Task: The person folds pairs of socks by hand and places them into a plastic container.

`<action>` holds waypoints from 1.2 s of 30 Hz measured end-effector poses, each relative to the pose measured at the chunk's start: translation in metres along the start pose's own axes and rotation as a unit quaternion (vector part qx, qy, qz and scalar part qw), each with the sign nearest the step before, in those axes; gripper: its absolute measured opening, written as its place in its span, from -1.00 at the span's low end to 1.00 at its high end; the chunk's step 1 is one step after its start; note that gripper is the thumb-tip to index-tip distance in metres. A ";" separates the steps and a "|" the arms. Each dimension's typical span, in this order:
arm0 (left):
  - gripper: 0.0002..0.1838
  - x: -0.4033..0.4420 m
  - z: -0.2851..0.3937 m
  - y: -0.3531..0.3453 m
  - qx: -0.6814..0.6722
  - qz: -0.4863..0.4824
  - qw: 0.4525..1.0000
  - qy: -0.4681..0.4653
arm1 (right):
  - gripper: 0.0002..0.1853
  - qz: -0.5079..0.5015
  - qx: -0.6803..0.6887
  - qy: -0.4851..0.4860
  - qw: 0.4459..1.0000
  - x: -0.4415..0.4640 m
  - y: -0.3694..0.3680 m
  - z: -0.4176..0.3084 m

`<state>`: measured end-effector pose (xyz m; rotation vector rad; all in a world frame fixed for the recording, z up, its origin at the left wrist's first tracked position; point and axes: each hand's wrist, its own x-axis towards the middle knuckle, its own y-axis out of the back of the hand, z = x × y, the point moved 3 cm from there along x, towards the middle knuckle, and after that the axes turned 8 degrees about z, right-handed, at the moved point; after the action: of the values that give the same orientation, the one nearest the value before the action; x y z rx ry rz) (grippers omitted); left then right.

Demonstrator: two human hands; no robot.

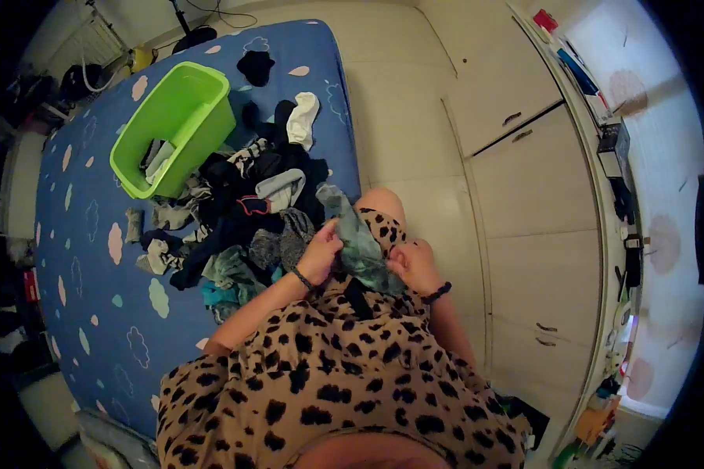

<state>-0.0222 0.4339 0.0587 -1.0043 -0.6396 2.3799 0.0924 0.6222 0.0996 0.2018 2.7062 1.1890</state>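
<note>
A green tie-dyed sock (358,242) is stretched over my lap, its grey-green end pointing up towards the bed. My left hand (321,255) pinches its left edge, while my right hand (414,266) grips the lower right part with curled fingers. Beside my left hand lies a heap of socks, among them a dark grey knitted sock (296,237), a light grey sock (281,187) and another green tie-dyed piece (233,270). A white sock (303,121) rests at the heap's far end.
A lime-green plastic tub (211,125) stands on the blue cloud-patterned bed (94,289), with a few folded socks (158,159) inside. One black sock (256,68) lies near the bed's far edge. To the right are pale cabinets (536,273) beyond the tiled floor (399,117).
</note>
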 end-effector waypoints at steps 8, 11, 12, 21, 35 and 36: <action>-0.51 -0.040 0.022 -0.025 0.375 -0.213 0.891 -0.143 | -0.66 -0.086 0.562 -0.218 0.794 0.053 -0.020 -0.041; -0.58 -0.032 0.029 -0.016 0.426 -0.247 0.854 -0.165 | -0.69 -0.069 0.595 -0.125 0.791 0.061 -0.012 -0.057; -0.64 -0.028 0.038 -0.010 0.204 -0.155 0.964 -0.076 | -0.69 -0.072 0.595 -0.124 0.791 0.061 -0.008 -0.062; -0.75 -0.018 0.080 -0.013 0.208 -0.101 0.939 -0.256 | -0.62 -0.112 0.360 -0.006 0.926 0.055 0.001 -0.077; -0.79 -0.029 0.076 -0.018 0.290 -0.175 0.909 -0.244 | -0.67 -0.036 0.369 0.051 0.927 0.067 0.020 -0.092; -0.79 -0.030 0.077 -0.019 0.287 -0.169 0.910 -0.247 | -0.66 -0.071 0.446 -0.010 0.892 0.065 0.017 -0.091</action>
<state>-0.0563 0.4130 0.1330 -0.0276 -0.2114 2.2845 0.0103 0.5813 0.1661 0.1187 2.9611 -0.1678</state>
